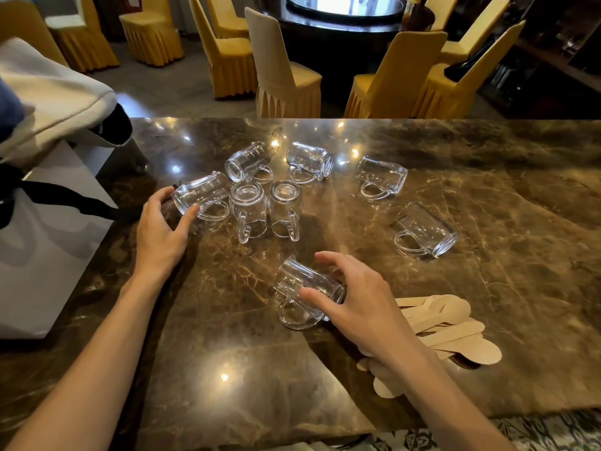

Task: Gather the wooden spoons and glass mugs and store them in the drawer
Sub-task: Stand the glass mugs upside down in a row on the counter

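Observation:
Several clear glass mugs lie scattered on the brown marble counter. My left hand curls around the open mouth of a mug lying on its side at the left. My right hand grips another tipped mug near the front, thumb and fingers around its body. Two mugs stand upside down in the middle. Others lie on their sides further back and to the right. A pile of flat wooden spoons lies under and beside my right forearm.
A white paper bag with black handles stands at the counter's left edge, with a cream cloth above it. Behind the counter are yellow-covered chairs and a dark round table. No drawer is in view.

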